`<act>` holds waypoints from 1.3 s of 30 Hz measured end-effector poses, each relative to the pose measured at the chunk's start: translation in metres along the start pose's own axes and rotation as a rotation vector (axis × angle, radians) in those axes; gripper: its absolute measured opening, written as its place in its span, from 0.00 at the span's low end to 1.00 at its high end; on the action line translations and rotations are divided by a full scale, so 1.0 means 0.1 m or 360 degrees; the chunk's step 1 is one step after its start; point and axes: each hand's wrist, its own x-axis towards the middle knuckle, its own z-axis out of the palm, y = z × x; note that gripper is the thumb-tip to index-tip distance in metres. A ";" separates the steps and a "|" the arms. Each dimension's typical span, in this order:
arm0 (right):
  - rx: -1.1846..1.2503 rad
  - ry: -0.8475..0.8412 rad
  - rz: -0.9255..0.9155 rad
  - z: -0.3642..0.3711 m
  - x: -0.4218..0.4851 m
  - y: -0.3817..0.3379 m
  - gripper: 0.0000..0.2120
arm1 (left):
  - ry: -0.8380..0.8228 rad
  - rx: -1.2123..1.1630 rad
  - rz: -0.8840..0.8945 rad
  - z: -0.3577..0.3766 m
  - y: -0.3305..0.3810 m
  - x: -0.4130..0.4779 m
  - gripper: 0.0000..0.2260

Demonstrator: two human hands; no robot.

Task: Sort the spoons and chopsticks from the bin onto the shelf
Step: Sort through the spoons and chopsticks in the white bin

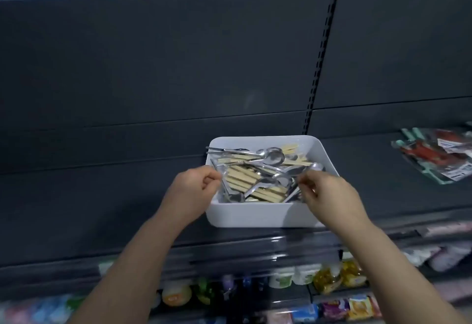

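Dark grey shelf (102,196) holds a white bin (260,217) in the middle. Shiny spoons (274,156) and pale chopsticks (245,178) lie mixed inside it. At the bin's 8 o'clock, the left hand (194,191) has curled fingers. At 4 o'clock, the right hand (329,196) curls too. I cannot tell if either one grips anything. Red packets (439,155) lie at 3 o'clock.

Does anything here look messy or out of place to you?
Yes: inside the white bin, metal spoons and pale chopsticks lie jumbled together, crossing at all angles rather than sorted. Nothing has spilled over its rim. At far right, some packets lie crooked on the shelf.
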 end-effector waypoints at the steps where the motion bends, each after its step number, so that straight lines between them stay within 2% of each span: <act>1: -0.0034 0.0037 -0.0001 0.04 0.10 0.00 0.07 | -0.0019 0.0048 0.0024 0.00 -0.03 0.13 0.06; 7: -0.0147 0.0097 0.0207 0.22 0.48 -0.01 0.07 | -0.0217 0.0216 0.0168 0.22 -0.16 0.76 0.06; 15: -0.0123 -0.0048 0.0299 0.33 0.67 0.11 0.08 | -0.0277 0.0475 0.0397 0.52 -0.09 1.26 0.07; 23: -0.0112 -0.0109 0.0281 0.29 0.93 0.27 0.08 | -0.0376 0.0894 0.0394 0.86 0.18 1.56 0.09; 29: -0.0049 -0.0159 0.0263 0.30 1.07 0.33 0.07 | -0.0443 0.0973 0.0327 0.90 0.33 1.66 0.04; 32: -0.0031 -0.0171 0.0254 0.31 1.12 0.34 0.07 | -0.0293 0.0855 0.0227 0.84 0.41 1.68 0.03; 35: -0.0077 -0.0168 0.0237 0.31 1.14 0.36 0.08 | -0.0142 0.0910 0.0237 0.78 0.43 1.77 0.02; 39: -0.0098 -0.0181 0.0242 0.32 1.12 0.41 0.08 | -0.0419 0.1056 0.0182 0.88 0.31 1.82 0.06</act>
